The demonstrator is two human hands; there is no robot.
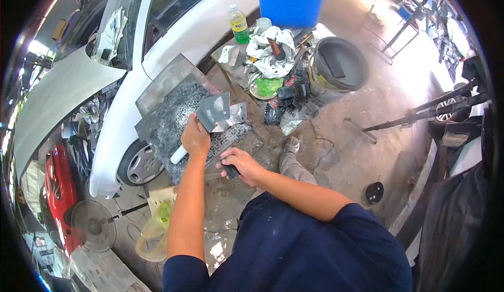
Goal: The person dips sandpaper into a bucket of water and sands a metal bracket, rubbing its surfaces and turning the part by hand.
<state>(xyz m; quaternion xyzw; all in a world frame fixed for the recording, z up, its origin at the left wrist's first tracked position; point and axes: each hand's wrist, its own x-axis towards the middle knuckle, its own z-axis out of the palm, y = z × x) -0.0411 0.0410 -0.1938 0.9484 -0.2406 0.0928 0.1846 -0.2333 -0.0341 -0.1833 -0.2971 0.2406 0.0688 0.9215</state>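
Note:
My left hand (197, 136) is closed around an angular grey part (213, 109) with flat, folded faces. Beside the wrist a white rounded end (179, 154) sticks out; whether it belongs to the same part I cannot tell. Behind the grey part lies a dark, worn patterned mat (170, 114) with pale dust on it. Lower and to the right, my right hand (241, 164) is closed on a small black block (229, 170), held apart from the grey part.
A cluttered low table holds a bottle of green liquid (239, 24), white rags (268, 45) and a green cloth (269, 86). Near it are a bucket of water (346, 61) and a blue bin (294, 3). A white car (113, 129) stands left, a fan (93, 226) lower left.

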